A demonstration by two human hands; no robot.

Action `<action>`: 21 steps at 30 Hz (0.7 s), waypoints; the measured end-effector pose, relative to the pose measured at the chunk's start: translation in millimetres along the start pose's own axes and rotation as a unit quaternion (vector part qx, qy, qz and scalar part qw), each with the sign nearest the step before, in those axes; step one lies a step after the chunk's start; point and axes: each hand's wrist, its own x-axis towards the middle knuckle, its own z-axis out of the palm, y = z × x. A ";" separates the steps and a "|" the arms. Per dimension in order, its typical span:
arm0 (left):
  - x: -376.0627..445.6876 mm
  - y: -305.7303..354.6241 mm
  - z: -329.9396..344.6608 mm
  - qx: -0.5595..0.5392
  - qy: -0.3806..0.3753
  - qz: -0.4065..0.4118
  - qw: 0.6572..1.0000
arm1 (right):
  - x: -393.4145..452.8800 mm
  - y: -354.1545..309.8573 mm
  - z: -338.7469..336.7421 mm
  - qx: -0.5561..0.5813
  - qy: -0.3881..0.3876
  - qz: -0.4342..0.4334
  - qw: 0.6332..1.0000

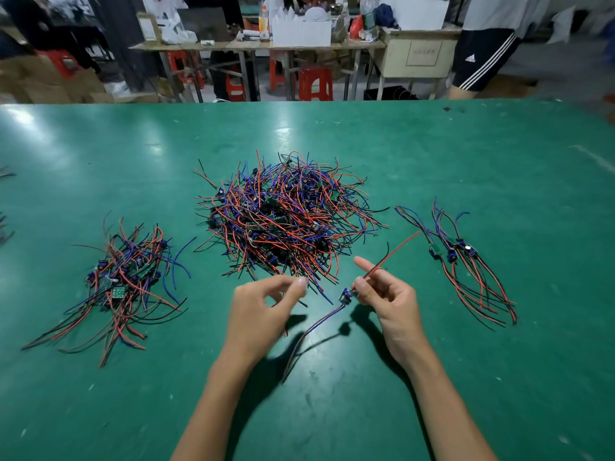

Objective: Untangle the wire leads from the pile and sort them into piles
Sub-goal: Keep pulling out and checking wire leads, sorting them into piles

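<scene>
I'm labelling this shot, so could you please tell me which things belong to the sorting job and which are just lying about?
Job: big tangled pile; left sorted pile; right sorted pile; wire lead in right hand; left hand.
Lying about: red stools; white box.

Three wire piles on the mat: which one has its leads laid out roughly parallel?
The small pile on the right: few leads, lying side by side. The big middle pile and the left pile are tangled heaps.

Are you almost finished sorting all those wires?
Not nearly. Two sorted piles exist: a left pile and a neat right row. The right hand pinches one freed lead; the left hand holds nothing. The big middle tangle remains.
</scene>
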 end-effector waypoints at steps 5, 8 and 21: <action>-1.4 25.2 51.1 -0.127 -0.169 -0.088 0.973 | -0.7 -0.9 3.0 -0.001 -0.016 -0.009 1.000; -8.1 23.5 66.2 -0.220 -0.119 -0.129 0.959 | -1.0 0.9 2.1 0.028 0.008 -0.015 0.999; -12.0 18.3 70.8 -0.265 -0.046 -0.141 0.953 | -1.2 2.2 3.3 -0.019 0.043 -0.021 0.999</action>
